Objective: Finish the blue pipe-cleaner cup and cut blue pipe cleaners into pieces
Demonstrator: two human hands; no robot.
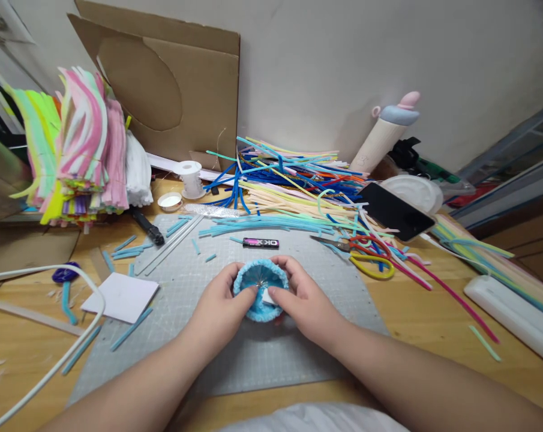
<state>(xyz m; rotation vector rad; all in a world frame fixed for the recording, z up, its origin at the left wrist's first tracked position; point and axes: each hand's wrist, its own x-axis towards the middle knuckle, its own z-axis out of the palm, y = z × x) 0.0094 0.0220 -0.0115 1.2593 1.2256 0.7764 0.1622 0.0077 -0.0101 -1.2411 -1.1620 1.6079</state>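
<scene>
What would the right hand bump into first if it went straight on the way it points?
The right hand would meet the blue fuzzy bowl first, since it touches it. Past that, the small black tube seems next in line, though depth is unclear.

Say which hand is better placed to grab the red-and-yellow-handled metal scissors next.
Probably the right hand: the scissors lie on its side, farther from the left hand. Both hold the fuzzy light-blue bowl.

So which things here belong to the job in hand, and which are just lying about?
Apparently in use:
fuzzy blue cup, between left hand and right hand
white piece, touching right hand
grey mat
blue strips, probably

Seemingly lying about:
phone
pink-topped bottle
power strip
</scene>
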